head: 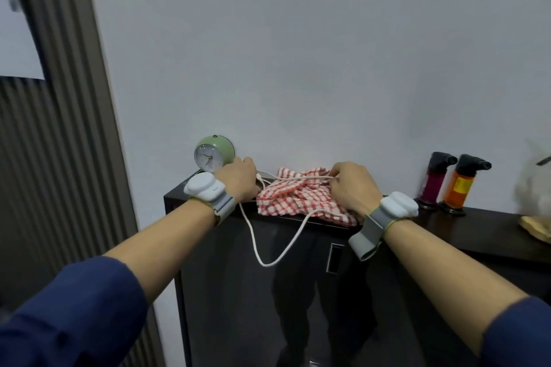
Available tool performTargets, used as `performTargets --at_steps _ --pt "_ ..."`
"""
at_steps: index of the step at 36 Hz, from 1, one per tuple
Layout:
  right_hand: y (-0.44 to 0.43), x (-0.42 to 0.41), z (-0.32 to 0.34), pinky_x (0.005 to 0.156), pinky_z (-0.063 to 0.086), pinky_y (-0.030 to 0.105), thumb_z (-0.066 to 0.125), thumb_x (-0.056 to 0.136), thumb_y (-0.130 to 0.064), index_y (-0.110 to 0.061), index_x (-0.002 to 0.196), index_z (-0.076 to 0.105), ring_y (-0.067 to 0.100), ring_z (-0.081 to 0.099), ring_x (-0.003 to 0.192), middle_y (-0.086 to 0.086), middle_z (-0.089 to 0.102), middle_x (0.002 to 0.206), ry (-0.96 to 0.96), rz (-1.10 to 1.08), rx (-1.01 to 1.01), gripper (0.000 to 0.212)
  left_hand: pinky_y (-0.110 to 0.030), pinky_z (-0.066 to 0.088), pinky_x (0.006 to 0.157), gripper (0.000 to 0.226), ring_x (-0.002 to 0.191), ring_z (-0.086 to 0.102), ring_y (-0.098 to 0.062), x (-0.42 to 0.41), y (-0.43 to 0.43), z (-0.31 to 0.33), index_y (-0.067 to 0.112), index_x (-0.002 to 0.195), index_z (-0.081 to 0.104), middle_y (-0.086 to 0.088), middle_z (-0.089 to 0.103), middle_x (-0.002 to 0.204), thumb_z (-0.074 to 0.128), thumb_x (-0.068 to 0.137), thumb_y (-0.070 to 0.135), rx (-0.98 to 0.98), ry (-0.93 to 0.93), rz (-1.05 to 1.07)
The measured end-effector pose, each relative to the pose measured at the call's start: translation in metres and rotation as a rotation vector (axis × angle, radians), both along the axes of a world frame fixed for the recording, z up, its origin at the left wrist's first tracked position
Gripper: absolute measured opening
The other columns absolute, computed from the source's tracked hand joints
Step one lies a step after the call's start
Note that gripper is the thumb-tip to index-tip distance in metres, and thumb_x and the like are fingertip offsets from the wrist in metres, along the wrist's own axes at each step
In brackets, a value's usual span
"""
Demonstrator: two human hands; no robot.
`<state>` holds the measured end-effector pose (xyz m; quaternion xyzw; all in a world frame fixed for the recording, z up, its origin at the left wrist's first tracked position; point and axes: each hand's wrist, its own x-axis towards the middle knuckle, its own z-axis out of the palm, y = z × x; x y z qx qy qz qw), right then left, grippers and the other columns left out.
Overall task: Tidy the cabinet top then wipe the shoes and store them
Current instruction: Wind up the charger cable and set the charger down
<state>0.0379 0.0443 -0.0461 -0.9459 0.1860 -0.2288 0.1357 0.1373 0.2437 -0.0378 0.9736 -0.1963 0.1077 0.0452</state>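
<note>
Fingers of the right hand (353, 186) were curled down at the far edge of the red-checked cloth (298, 199) and appeared to pinch the white cable (269, 262) where it ran into them. From that pinch the cable lay taut, stretching left across the cloth toward the left hand (238, 180). Its long axis ran left to right, between the two hands.

The left hand rested knuckles-up at the cable's other end, just right of the green alarm clock (210, 155). Its fingertips were hidden, so whether it gripped the cable could not be told.

A slack loop of the same cable hung over the near edge and down the dark cabinet front. It left the top close under the left wrist and came back up beside the right wrist.

By my reading, gathering the cable would turn on that loop. It lay nearer and lower than both hands, roughly midway between them.

Farther right on the cabinet top (492, 223) stood two torch lighters (451, 185), well apart from the hands. No shoes were in view.
</note>
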Motion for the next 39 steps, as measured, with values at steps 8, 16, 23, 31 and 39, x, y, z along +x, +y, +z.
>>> performTargets --at_steps 8,16,23,31,39 --pt "0.009 -0.01 0.023 0.07 0.043 0.022 0.065 0.087 -0.021 -0.014 0.087 0.078 0.014 0.065 0.079 0.0 0.074 0.083 -0.176 0.097 0.18 0.015 -0.037 0.041 0.071 0.046 0.106 0.06 -0.041 0.009 -0.001 -0.007 0.002 0.124 0.038 -0.022 0.056 0.122 0.061 0.092 0.025 -0.18 0.005 -0.075" --pt "0.028 -0.014 0.025 0.075 0.055 0.035 0.061 0.091 -0.047 -0.014 0.084 0.078 0.007 0.067 0.074 0.001 0.076 0.081 -0.041 0.35 0.327 0.038 -0.048 0.05 0.088 0.052 0.109 0.056 -0.043 0.009 0.011 0.0 0.004 0.127 0.035 -0.023 0.055 0.123 0.063 0.09 0.028 -0.565 0.082 -0.141" --pt "0.035 -0.006 0.014 0.109 0.033 0.03 0.034 0.104 -0.039 -0.009 0.107 0.076 0.013 0.058 0.12 -0.001 0.071 0.12 0.1 0.4 0.516 0.052 -0.039 0.047 0.094 0.074 0.118 0.053 -0.034 0.001 0.035 0.024 0.011 0.145 0.029 -0.015 0.05 0.136 0.069 0.083 0.015 -0.762 0.093 -0.178" --pt "0.037 -0.004 -0.002 0.079 0.05 0.04 0.039 0.101 -0.036 0.001 0.083 0.069 0.026 0.065 0.073 0.011 0.07 0.073 0.126 0.295 0.217 0.05 -0.04 0.047 0.101 0.069 0.124 0.053 -0.026 -0.024 0.054 0.046 0.016 0.143 0.041 -0.007 0.053 0.138 0.07 0.082 0.023 -0.837 -0.042 -0.239" --pt "0.026 -0.013 -0.017 0.082 0.05 0.036 0.053 0.093 -0.026 -0.01 0.088 0.073 0.022 0.065 0.087 0.001 0.073 0.091 0.073 0.264 -0.128 0.026 -0.044 0.058 0.087 0.067 0.103 0.066 -0.024 -0.062 0.063 0.068 0.021 0.138 0.046 0.0 0.059 0.128 0.075 0.077 0.023 -1.013 -0.032 -0.361"
